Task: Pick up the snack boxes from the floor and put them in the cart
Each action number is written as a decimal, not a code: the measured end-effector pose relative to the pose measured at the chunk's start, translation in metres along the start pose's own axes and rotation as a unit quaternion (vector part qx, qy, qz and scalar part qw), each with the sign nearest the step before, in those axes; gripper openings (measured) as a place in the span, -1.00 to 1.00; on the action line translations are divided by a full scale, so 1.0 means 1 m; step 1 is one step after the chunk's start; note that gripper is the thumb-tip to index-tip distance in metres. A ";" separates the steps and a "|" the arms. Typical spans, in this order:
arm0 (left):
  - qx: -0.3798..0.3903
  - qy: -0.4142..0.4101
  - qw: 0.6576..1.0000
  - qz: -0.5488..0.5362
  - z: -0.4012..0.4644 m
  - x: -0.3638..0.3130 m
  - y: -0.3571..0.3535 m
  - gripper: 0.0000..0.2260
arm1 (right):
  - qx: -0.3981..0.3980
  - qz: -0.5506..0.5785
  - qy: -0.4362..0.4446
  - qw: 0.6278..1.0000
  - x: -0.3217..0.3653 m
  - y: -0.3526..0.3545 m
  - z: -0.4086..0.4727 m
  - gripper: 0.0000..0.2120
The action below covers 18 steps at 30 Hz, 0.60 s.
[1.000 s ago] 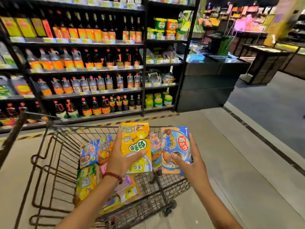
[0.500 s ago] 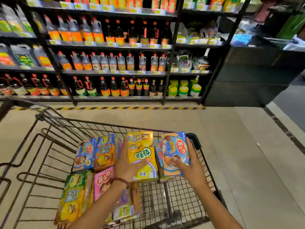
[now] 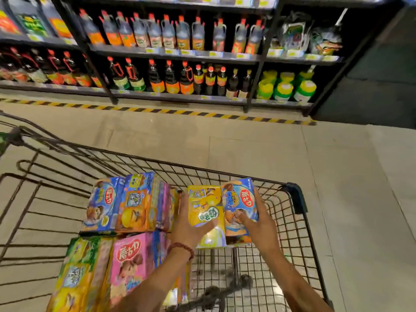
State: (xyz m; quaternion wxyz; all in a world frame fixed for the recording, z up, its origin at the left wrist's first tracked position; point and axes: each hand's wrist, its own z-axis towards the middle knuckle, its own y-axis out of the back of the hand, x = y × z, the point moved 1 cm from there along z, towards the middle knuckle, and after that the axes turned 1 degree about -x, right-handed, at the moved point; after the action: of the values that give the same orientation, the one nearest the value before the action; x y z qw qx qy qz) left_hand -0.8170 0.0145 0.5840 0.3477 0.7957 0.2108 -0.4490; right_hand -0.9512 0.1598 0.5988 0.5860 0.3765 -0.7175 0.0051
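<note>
Inside the cart, snack boxes fill the left half: a blue box and an orange box stand along the far side, a green box and a pink box lie nearer. The left hand holds a yellow box and the right hand a blue-and-red box, side by side in the middle. Bare wire floor shows at the near right corner. The right wall stands close beside the right hand. Above the rim, access is open.
</note>
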 end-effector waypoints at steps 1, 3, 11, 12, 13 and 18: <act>0.008 -0.004 1.000 0.007 0.006 0.002 -0.003 0.00 | -0.005 -0.009 0.000 1.000 -0.002 -0.001 0.005 -0.31; 0.014 -0.004 1.000 0.021 0.015 0.006 -0.008 -0.04 | -0.003 -0.028 -0.003 1.000 -0.006 -0.003 0.011 -0.32; -0.019 0.019 0.994 0.102 0.018 0.015 -0.017 0.04 | -0.042 -0.193 0.000 0.980 -0.017 -0.009 0.016 -0.28; -0.021 0.029 0.987 0.155 0.019 0.014 -0.014 0.07 | -0.047 -0.198 -0.002 0.979 -0.017 -0.007 0.017 -0.29; -0.019 0.036 0.980 0.197 0.020 0.014 -0.011 0.09 | -0.046 -0.199 -0.004 0.979 -0.016 -0.006 0.018 -0.29; 0.001 0.054 0.964 0.261 0.026 0.012 -0.008 0.10 | -0.030 -0.223 -0.013 0.974 -0.013 -0.004 0.020 -0.29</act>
State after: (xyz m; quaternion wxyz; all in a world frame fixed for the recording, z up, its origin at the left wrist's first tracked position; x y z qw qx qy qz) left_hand -0.8307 0.0006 0.5612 0.4401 0.8465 0.0132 -0.2993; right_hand -0.9651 0.1551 0.5800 0.5738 0.5095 -0.6228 -0.1527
